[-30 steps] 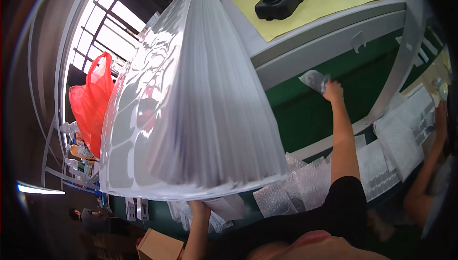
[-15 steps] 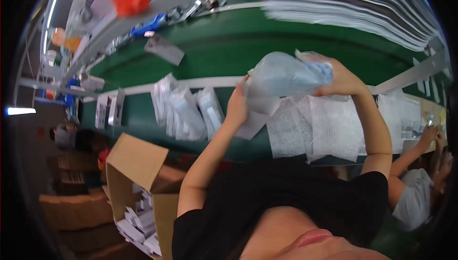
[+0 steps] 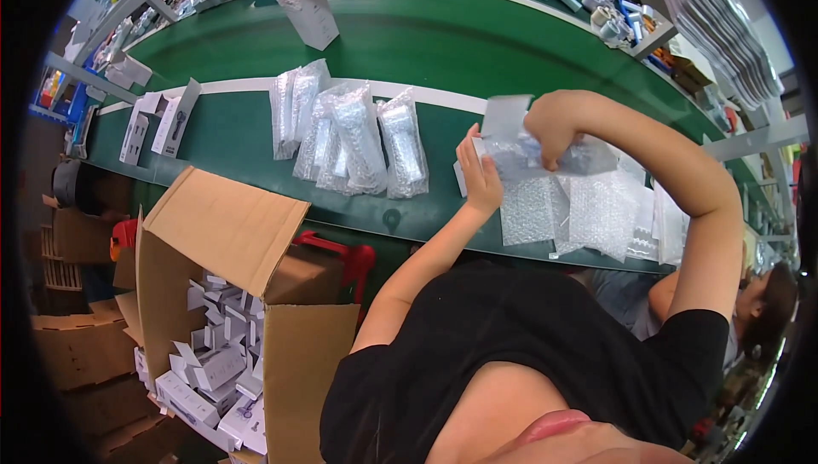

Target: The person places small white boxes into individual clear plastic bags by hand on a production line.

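1. Since half a second ago, has brought the right hand (image 3: 558, 130) closer to the left hand (image 3: 481, 178), right of the frame's centre.
2. Curls the right fingers down, closed on a clear-wrapped packet (image 3: 594, 159) at right of centre; cannot make out every fingertip.
3. Holds the left fingers nearly straight, pointing up, just beside a pale flap (image 3: 506, 115); cannot tell whether gripping or only bracing.
4. Bends the right elbow sharply toward the right side; slants the left forearm up from lower centre.
5. Has bubble-wrap sleeves (image 3: 602, 215) below the packet, wrapped packs (image 3: 356, 140) left of centre on a green bench (image 3: 241, 147).
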A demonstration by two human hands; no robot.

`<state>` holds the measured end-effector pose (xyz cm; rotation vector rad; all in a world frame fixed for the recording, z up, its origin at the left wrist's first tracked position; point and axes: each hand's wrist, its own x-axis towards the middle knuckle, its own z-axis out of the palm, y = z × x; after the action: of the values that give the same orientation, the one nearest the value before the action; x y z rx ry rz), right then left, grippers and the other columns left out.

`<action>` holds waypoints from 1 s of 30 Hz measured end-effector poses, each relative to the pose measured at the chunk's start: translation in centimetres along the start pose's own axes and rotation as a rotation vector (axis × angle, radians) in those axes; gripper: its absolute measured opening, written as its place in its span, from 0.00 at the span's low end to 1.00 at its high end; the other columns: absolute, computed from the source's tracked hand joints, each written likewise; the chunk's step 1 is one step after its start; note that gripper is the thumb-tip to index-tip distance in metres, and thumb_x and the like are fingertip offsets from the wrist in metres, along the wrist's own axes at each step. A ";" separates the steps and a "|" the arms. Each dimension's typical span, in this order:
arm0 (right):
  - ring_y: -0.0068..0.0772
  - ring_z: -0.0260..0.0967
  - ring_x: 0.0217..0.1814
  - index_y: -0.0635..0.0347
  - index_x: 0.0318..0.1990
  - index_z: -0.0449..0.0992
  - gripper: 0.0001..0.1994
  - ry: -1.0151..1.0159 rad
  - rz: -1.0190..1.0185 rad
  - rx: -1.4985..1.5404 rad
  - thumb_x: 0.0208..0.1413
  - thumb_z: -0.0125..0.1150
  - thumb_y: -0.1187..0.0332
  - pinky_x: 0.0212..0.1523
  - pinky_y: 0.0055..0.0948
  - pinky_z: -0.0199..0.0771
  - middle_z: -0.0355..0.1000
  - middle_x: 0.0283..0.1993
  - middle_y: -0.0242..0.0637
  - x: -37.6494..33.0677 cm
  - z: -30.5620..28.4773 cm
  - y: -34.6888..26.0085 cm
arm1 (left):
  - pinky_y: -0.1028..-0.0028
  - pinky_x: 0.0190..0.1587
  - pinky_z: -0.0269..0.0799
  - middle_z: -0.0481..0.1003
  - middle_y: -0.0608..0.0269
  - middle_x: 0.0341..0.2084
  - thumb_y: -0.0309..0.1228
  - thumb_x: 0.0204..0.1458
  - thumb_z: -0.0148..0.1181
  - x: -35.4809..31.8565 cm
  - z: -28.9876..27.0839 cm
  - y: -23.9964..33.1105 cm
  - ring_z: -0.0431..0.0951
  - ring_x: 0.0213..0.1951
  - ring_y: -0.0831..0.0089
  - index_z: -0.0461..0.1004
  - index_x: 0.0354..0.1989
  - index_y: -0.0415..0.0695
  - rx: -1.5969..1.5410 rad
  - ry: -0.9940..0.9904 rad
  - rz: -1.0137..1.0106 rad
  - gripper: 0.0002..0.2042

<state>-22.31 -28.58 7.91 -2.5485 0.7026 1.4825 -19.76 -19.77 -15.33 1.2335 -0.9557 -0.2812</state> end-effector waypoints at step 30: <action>0.37 0.69 0.36 0.67 0.49 0.61 0.21 0.934 -0.792 2.722 0.52 0.47 0.60 0.30 0.30 0.69 0.69 0.39 0.48 2.6 13.2 3.6 | 0.66 0.49 0.57 0.62 0.47 0.43 0.43 0.42 0.54 7.0 -2.6 7.6 0.62 0.44 0.58 0.57 0.50 0.34 0.510 -0.444 0.518 0.30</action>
<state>-33.28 -28.45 -0.62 -0.4868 0.5468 -0.9537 -15.88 -19.92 -5.44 1.3480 -1.7685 0.1200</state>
